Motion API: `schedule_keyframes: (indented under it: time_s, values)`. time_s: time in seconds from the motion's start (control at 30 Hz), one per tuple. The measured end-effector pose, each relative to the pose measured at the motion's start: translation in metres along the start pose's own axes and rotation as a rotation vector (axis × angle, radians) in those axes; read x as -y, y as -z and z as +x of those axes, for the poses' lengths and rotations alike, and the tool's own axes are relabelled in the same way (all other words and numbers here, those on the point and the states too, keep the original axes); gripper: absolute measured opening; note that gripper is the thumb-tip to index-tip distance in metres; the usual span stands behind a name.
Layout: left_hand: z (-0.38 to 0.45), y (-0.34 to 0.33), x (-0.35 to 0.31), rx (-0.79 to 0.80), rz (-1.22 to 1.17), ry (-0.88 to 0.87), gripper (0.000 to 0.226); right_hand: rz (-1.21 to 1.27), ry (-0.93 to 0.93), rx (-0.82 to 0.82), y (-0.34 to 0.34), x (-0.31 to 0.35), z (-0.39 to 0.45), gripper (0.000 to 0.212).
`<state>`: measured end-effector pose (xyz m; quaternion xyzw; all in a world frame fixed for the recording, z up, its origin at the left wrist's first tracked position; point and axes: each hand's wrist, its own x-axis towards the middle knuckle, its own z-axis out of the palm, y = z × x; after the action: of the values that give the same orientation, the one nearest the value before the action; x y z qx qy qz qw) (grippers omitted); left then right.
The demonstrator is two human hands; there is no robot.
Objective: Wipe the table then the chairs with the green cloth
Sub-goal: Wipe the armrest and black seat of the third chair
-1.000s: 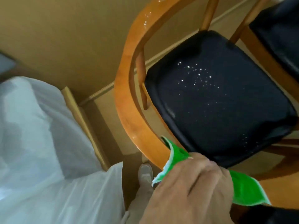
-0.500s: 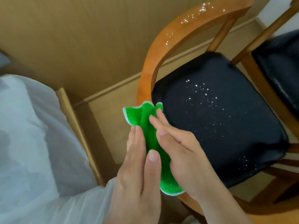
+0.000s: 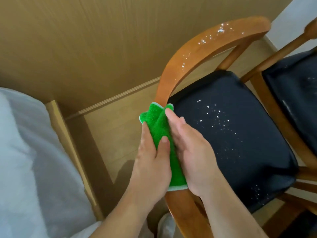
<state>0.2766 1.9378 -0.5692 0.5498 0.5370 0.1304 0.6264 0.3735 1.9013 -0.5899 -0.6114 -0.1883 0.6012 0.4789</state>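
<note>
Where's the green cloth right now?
In the head view, the cloth sits centre frame, draped over the chair's curved rail, pressed between left hand and right hand.

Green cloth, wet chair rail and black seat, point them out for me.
green cloth (image 3: 160, 129), head view, on its middle fold between the hands.
chair rail (image 3: 202, 48), head view, on its droplet-covered curve.
black seat (image 3: 240, 134), head view, on its centre.
</note>
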Motion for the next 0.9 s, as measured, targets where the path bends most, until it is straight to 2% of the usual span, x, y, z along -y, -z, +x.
schedule_keyframes:
  time_s: [0.07,0.23,0.3,0.37,0.4,0.5,0.6,0.77,0.9]
  values:
    - [0.019,0.000,0.000,0.003,0.123,-0.028,0.057,-0.015,0.069,-0.082,0.007,-0.002,0.002,0.031]
    - [0.070,0.002,-0.002,0.038,0.413,-0.040,0.064,-0.019,0.071,-0.113,0.022,-0.014,0.010,0.040]
    - [0.088,0.001,-0.004,0.022,0.704,-0.076,0.069,-0.043,0.071,-0.213,0.031,-0.016,0.017,0.040]
    - [0.097,-0.010,-0.009,-0.080,1.034,-0.159,0.076,-0.043,0.019,-0.364,0.047,-0.016,0.028,0.032]
    - [0.101,-0.018,-0.012,-0.128,1.108,-0.175,0.081,-0.032,-0.016,-0.423,0.056,-0.015,0.034,0.029]
    - [0.112,-0.046,-0.018,-0.200,1.253,-0.125,0.089,-0.027,-0.080,-0.487,0.086,-0.015,0.045,0.024]
    - [0.132,-0.051,-0.028,-0.261,1.383,-0.211,0.084,-0.052,-0.134,-0.489,0.106,-0.019,0.046,0.024]
    - [0.185,-0.069,-0.065,-0.208,1.422,-0.356,0.076,-0.025,-0.145,-0.513,0.146,-0.012,0.056,0.026]
    - [0.222,-0.083,-0.088,-0.204,1.366,-0.466,0.073,0.014,-0.113,-0.545,0.165,0.000,0.073,0.027]
